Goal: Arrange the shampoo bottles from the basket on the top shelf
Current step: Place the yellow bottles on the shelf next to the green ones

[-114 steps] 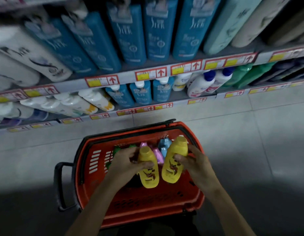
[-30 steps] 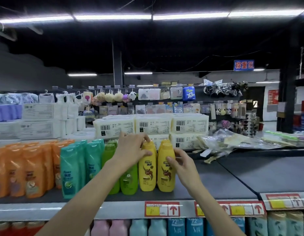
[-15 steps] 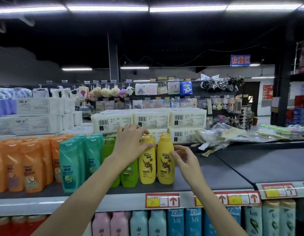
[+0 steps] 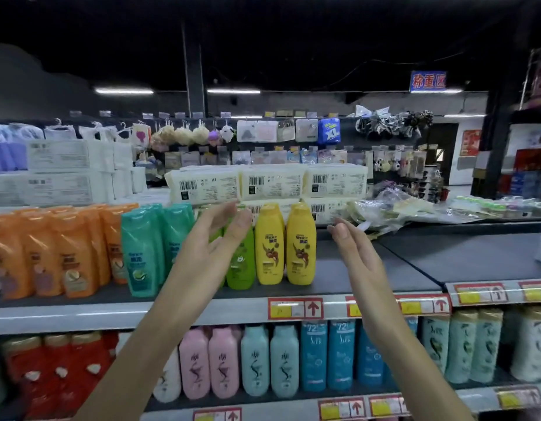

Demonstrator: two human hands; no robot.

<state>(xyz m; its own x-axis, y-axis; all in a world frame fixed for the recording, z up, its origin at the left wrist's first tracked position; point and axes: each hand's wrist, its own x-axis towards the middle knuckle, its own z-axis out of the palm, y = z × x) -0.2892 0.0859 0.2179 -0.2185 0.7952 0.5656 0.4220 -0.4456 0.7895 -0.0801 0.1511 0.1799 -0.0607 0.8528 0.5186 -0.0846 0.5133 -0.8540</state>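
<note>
Two yellow shampoo bottles stand upright side by side on the top shelf (image 4: pixel 369 268): the left yellow bottle (image 4: pixel 269 244) and the right yellow bottle (image 4: pixel 301 244). A green bottle (image 4: pixel 242 265) stands just left of them, partly hidden by my left hand (image 4: pixel 220 238). That hand hovers in front of the green bottle with relaxed fingers and holds nothing. My right hand (image 4: pixel 354 247) is apart from the bottles on their right, fingers straight, empty. The basket is out of view.
Teal bottles (image 4: pixel 141 250) and orange bottles (image 4: pixel 60 253) fill the shelf's left part. White packs (image 4: pixel 269 183) are stacked behind the yellow bottles. Bare grey shelf lies to the right. Pink and blue bottles (image 4: pixel 263 360) line the shelf below.
Both hands have let go of the two yellow bottles and drawn back from them, the left to the left, the right to the right. The bottles stay standing.
</note>
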